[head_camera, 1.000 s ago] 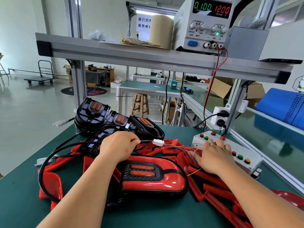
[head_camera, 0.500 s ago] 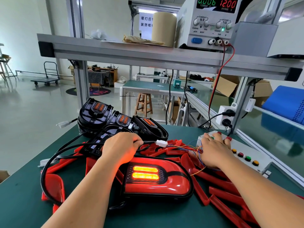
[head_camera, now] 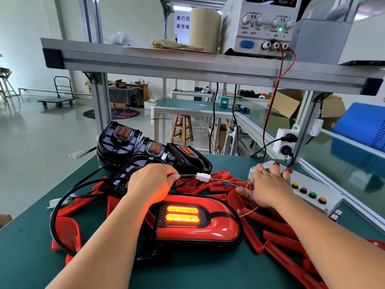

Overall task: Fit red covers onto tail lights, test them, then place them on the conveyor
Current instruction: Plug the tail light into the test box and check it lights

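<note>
A tail light with its red cover [head_camera: 212, 226] lies on the green table in front of me, and its two amber bars glow. My left hand [head_camera: 153, 183] lies at the light's far left edge, fingers curled round the black cable [head_camera: 185, 176] that ends in a white connector [head_camera: 203, 177]. My right hand [head_camera: 268, 186] rests on the white button box [head_camera: 310, 190], fingers stretched over the far buttons. Loose red covers [head_camera: 277, 236] lie scattered around the light.
Several uncovered black tail lights [head_camera: 150, 149] are stacked at the table's far left. Thin coloured wires [head_camera: 233, 181] run from the connector to the box. A power supply [head_camera: 262, 24] stands on the shelf overhead, with red and black leads hanging down. A frame post [head_camera: 304, 130] rises at right.
The tail light went from dark to lit, amber bars glowing. My right hand shifted farther up the button box onto the far buttons. My left hand kept its hold on the cable.
</note>
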A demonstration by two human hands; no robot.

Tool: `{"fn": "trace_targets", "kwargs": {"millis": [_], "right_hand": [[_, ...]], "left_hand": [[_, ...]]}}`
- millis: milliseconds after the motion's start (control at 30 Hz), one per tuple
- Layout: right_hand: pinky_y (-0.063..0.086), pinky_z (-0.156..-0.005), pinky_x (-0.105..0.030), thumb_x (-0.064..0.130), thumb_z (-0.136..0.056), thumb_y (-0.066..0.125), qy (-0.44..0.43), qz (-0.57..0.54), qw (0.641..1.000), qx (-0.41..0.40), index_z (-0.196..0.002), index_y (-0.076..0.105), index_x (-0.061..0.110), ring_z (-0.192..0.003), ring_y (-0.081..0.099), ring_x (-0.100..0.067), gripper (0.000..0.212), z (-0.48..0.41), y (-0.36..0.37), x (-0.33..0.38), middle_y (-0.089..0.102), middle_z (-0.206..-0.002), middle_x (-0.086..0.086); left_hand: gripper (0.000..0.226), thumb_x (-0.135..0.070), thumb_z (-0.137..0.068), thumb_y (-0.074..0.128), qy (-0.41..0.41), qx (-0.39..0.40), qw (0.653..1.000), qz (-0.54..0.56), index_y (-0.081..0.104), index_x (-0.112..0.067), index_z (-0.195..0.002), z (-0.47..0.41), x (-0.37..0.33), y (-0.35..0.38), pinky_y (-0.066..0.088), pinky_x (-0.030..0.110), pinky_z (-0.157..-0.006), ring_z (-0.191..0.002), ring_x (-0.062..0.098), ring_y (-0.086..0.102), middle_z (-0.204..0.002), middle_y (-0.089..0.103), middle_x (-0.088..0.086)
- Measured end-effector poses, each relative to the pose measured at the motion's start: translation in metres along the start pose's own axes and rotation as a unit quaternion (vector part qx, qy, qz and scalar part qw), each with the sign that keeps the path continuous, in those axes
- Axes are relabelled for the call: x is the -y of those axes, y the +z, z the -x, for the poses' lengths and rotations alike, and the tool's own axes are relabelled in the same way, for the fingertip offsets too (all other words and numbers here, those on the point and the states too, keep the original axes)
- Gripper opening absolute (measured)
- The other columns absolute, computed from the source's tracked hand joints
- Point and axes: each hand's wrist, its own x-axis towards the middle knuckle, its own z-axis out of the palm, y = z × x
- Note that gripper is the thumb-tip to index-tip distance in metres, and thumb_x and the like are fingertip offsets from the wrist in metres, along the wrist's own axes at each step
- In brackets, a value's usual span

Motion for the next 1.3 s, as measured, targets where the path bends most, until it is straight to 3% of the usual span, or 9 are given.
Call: {"fn": "trace_targets", "kwargs": {"millis": [167,367,567,833,1000,1300], "right_hand": [[0.023,-0.089,-0.042,0.056,-0.092,0.038,-0.005,0.004,1.000,0.000,-0.132,0.041,0.017,-0.126,0.021,-0.029,0.056,-0.001,0.002,-0.001,0.028,-0.150,0.000],[0.020,-0.083,-0.039,0.037,-0.090,0.041,-0.008,0.006,1.000,-0.001,-0.131,0.042,0.017,-0.125,0.022,-0.026,0.045,0.000,0.001,-0.001,0.026,-0.152,0.001],[0.017,-0.081,-0.038,0.031,-0.088,0.039,-0.005,0.009,1.000,0.001,-0.128,0.043,0.018,-0.124,0.022,-0.026,0.043,-0.001,0.001,-0.001,0.028,-0.151,0.001],[0.021,-0.095,-0.042,0.050,-0.091,0.037,-0.009,-0.006,1.000,0.008,-0.130,0.042,0.018,-0.131,0.017,-0.028,0.050,0.000,0.004,-0.002,0.016,-0.158,0.001],[0.020,-0.101,-0.043,0.072,-0.088,0.033,0.010,-0.029,1.000,-0.002,-0.138,0.036,0.016,-0.138,0.013,-0.029,0.075,0.008,0.008,-0.003,0.008,-0.162,-0.002],[0.026,-0.101,-0.041,0.076,-0.085,0.035,0.045,-0.016,0.998,-0.030,-0.129,0.044,0.012,-0.130,0.024,-0.030,0.079,0.026,0.006,-0.005,0.020,-0.156,-0.013]], "left_hand": [[0.024,-0.052,-0.097,0.045,0.000,-0.003,1.000,-0.002,0.064,-0.045,-0.110,0.001,0.000,0.000,0.043,0.027,-0.062,-0.087,0.009,0.059,-0.100,0.067,-0.017],[0.025,-0.053,-0.097,0.045,-0.002,-0.001,1.000,0.000,0.064,-0.045,-0.110,0.000,0.000,0.000,0.043,0.028,-0.063,-0.088,0.010,0.058,-0.101,0.067,-0.017],[0.026,-0.054,-0.097,0.044,0.002,0.001,1.000,-0.002,0.064,-0.045,-0.112,0.000,0.001,0.000,0.043,0.028,-0.062,-0.089,0.010,0.059,-0.102,0.067,-0.017],[0.025,-0.053,-0.097,0.045,0.004,-0.001,1.000,-0.003,0.064,-0.045,-0.111,0.001,0.000,-0.001,0.039,0.027,-0.059,-0.085,0.009,0.056,-0.102,0.067,-0.017],[0.023,-0.052,-0.097,0.046,0.004,-0.006,1.000,0.004,0.065,-0.045,-0.107,0.001,-0.001,-0.001,0.044,0.030,-0.068,-0.097,0.013,0.061,-0.104,0.068,-0.016],[0.023,-0.053,-0.096,0.045,-0.001,0.003,1.000,0.008,0.065,-0.046,-0.106,0.001,0.000,-0.001,0.047,0.031,-0.071,-0.099,0.014,0.061,-0.106,0.067,-0.016]]}}
